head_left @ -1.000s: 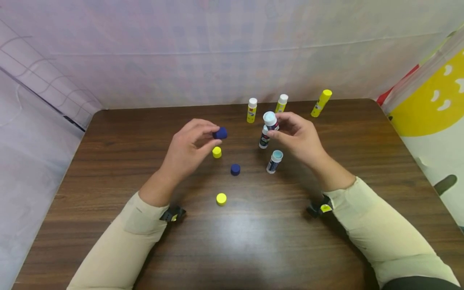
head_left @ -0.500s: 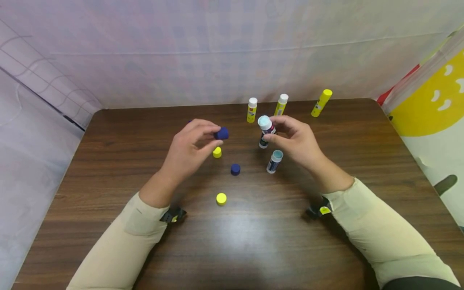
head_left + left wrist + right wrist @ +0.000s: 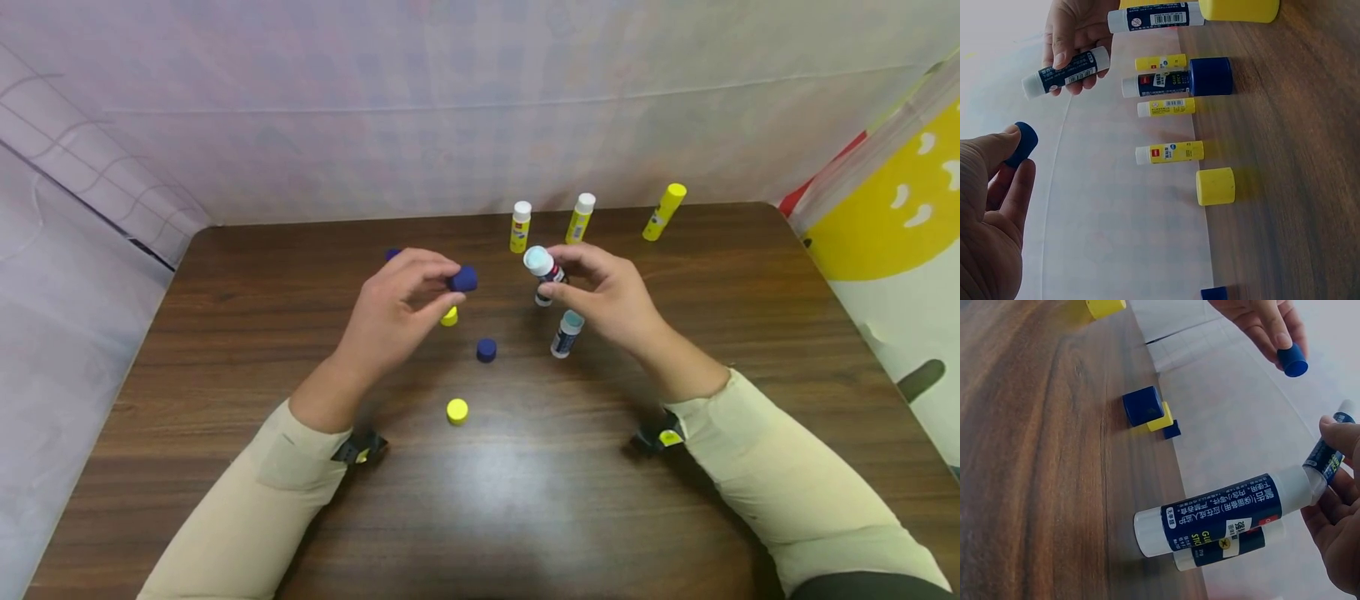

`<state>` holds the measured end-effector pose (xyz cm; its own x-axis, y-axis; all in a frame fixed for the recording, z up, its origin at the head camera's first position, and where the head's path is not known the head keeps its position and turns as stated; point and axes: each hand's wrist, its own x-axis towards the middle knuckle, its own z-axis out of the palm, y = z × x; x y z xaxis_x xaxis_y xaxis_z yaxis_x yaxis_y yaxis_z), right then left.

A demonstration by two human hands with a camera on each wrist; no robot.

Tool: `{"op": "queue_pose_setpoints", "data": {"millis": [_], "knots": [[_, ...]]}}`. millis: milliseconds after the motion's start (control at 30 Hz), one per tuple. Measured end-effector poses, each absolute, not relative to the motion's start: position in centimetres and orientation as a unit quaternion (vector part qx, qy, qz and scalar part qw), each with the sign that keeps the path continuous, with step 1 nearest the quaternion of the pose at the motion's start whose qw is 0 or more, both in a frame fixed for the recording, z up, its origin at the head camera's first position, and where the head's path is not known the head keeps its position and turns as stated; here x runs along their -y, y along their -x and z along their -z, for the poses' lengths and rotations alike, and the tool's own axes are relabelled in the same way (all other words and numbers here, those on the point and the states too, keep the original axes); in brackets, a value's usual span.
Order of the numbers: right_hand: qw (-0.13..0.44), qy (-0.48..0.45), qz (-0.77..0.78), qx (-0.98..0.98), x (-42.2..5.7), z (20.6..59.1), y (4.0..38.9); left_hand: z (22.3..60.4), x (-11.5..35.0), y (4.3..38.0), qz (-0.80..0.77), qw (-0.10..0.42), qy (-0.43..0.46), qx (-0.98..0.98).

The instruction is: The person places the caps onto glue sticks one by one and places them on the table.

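Observation:
My left hand [image 3: 390, 304] pinches a dark blue cap [image 3: 465, 279] between thumb and fingers, above the table. Across from it, my right hand [image 3: 615, 292] holds a navy-labelled glue stick [image 3: 1069, 74] without a cap, its pale end tilted up and leftward. Cap and glue stick are apart. Below the right hand stands another uncapped navy glue stick [image 3: 566, 337]; one more navy glue stick [image 3: 1232, 550] is partly hidden behind it. Between the hands and nearer me lie a blue cap [image 3: 486, 351] and two yellow caps, one close under the left hand [image 3: 449, 317], the other in front [image 3: 457, 412].
Toward the back edge of the brown table [image 3: 510, 517] stand yellow glue sticks with white tops [image 3: 520, 229], [image 3: 580, 220] and one all-yellow glue stick [image 3: 664, 213]. Another blue cap [image 3: 392, 253] peeks out behind the left hand. A pale curtain [image 3: 450, 108] hangs behind the table.
My right hand has moved left and slightly down with the glue stick. The left hand has shifted slightly right with the cap, so the gap between them is smaller.

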<state>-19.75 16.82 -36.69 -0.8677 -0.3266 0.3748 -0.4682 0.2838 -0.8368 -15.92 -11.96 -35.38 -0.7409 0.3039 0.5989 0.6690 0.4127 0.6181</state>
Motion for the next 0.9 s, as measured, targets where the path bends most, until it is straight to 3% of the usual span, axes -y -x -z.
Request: {"op": "queue_pose_setpoints", "data": {"millis": [900], "knots": [[0.074, -0.302, -0.500, 0.808, -16.04, 37.11, 19.11, 35.64, 11.31, 15.47, 0.451, 0.178, 0.312, 0.817]]}}
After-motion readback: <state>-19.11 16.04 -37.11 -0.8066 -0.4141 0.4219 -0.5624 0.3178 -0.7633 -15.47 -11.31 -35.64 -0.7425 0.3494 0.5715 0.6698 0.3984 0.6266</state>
